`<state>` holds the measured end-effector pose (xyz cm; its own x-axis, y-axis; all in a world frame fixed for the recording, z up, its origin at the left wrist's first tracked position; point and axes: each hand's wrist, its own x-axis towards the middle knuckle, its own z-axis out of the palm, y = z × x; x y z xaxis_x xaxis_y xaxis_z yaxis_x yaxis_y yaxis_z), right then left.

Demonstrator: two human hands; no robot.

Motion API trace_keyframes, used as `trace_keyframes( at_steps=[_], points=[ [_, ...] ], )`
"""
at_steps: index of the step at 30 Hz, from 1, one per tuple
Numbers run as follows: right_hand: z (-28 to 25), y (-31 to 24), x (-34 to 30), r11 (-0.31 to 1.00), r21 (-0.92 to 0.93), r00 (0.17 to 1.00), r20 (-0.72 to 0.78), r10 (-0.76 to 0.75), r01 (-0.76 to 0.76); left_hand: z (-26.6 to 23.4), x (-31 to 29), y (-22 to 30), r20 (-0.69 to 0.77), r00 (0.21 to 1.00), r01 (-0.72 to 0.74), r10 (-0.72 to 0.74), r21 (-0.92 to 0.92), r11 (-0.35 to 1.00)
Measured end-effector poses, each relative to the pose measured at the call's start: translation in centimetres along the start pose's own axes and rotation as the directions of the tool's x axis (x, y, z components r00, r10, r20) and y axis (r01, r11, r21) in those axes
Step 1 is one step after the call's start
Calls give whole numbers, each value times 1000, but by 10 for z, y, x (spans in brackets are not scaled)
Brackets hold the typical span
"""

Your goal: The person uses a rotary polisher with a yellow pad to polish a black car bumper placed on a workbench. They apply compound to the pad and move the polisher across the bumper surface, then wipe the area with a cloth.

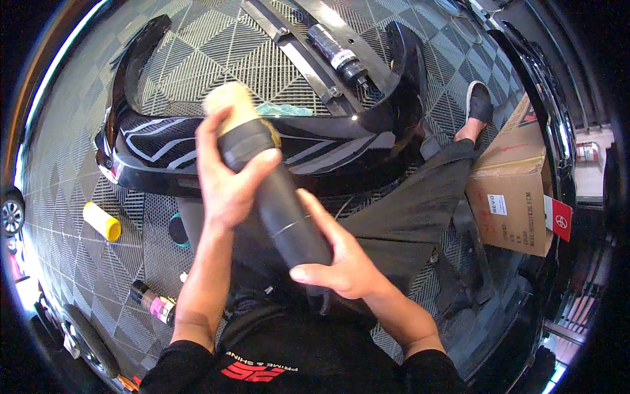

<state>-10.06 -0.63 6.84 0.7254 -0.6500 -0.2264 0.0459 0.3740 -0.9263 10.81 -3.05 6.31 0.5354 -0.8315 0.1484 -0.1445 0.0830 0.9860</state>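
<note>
Both my hands grip a long black cylindrical tool with a yellow, pad-like head, held slantwise in front of my body. Motion blurs it, so I cannot tell its exact kind. My left hand is closed round the upper part just below the yellow head, thumb across the front. Lower down, my right hand wraps the body near its lower end. Beyond the tool lies a glossy black car bumper with light reflections on it, apparently apart from the tool.
A black bottle lies on dark metal strips behind the bumper, near a teal cloth. Left on the tiled floor are a yellow cylinder and a dark bottle. A cardboard box stands right.
</note>
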Motion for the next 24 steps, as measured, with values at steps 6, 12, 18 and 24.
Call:
trace_keyframes(
  at_steps=[6, 12, 18, 24],
  points=[
    [16, 11, 15, 999, 15, 993, 113, 33, -35, -37, -6, -7, -66, 998, -5, -2, -101, 995],
    [8, -2, 2, 991, 90, 992, -67, 103, -97, -9, 8, -12, 56, 998, -42, 34, 147, 988],
    [-7, -19, -13, 961, 276, 953, -286, 101, -19, 68, 30, -19, 199, 969, -169, 144, 116, 979],
    [-36, -23, -33, 955, 269, 868, -495, 27, 123, 148, 36, -15, 370, 929, -35, 7, 67, 997]
  ],
)
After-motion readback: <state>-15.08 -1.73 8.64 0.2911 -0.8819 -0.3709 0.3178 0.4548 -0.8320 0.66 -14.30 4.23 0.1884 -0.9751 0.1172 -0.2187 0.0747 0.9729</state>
